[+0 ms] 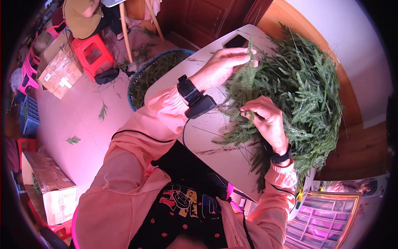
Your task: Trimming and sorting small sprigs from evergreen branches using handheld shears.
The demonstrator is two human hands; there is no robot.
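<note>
My left hand [224, 66] reaches over the white marbled table, its fingers closed on an upright green pine sprig [249, 76] that looks artificial. Lower and nearer to me, my right hand [268, 118] pinches the tip of another pine sprig [250, 115], partly hidden by the fingers. Both hands are at the left side of a large heap of pine branches [309, 89], with thin bare stems sticking out of it. Several loose sprigs [238, 135] spread from the heap below my right hand.
A dark flat phone-like object [235, 41] lies at the white table's [207, 137] far edge. Left of it stands a blue-rimmed tub [132, 89] of greenery. Red stools [93, 54], cardboard boxes [62, 72], a blue crate [31, 114] and fallen sprigs occupy the floor. Another person [83, 18] sits far left.
</note>
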